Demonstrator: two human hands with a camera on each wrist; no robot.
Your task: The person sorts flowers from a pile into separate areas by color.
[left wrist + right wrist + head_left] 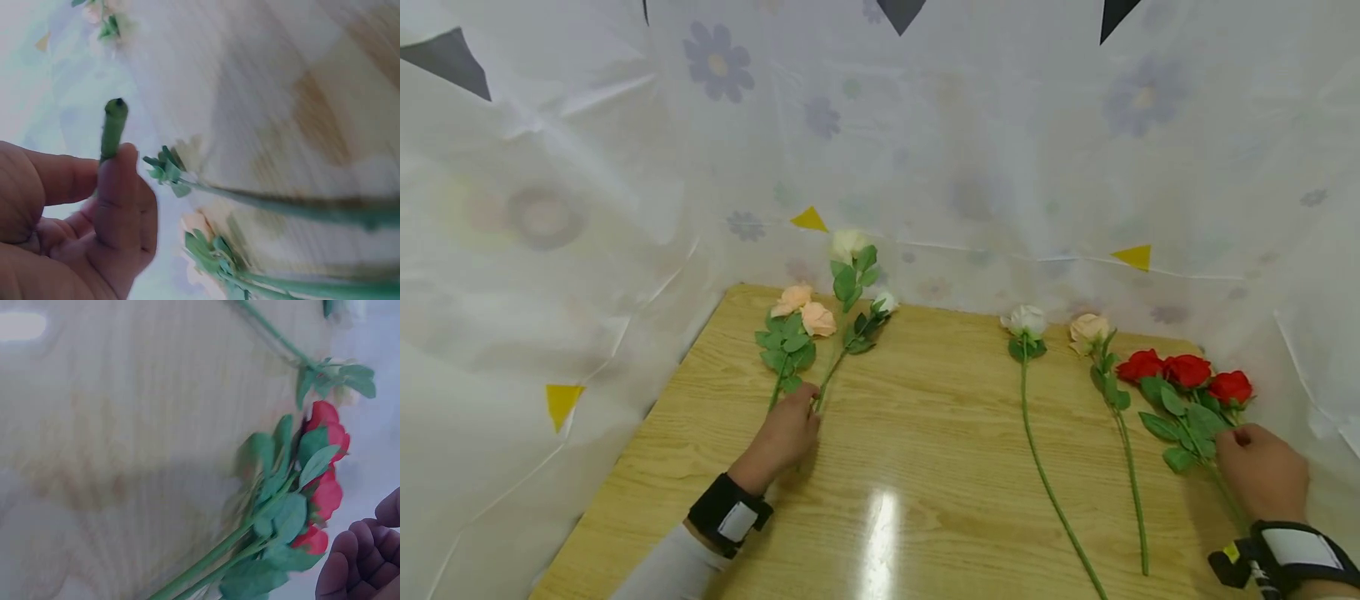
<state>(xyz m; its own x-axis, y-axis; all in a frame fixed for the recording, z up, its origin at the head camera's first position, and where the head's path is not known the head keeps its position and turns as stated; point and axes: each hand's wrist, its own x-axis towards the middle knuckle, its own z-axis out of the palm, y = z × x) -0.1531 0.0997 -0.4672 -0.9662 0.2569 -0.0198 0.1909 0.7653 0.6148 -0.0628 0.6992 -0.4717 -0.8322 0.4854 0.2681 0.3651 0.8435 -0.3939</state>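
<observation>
My left hand (782, 437) is over the left part of the wooden table, pinching a green stem (114, 128) whose cut end shows in the left wrist view. The stem appears to belong to the pale yellow rose (848, 246), which stands above the others in the head view. Two peach roses (805, 310) and a white rose (886, 302) lie close by. On the right, my right hand (1262, 471) hovers beside red roses (1187, 371), fingers (340, 565) loosely curled around nothing in the right wrist view.
A white rose (1024, 321) and a cream rose (1088, 332) with long stems lie right of centre on the table (925, 433). Behind the table hangs a flower-printed white sheet (985, 167). Yellow pennants (809, 219) hang along it.
</observation>
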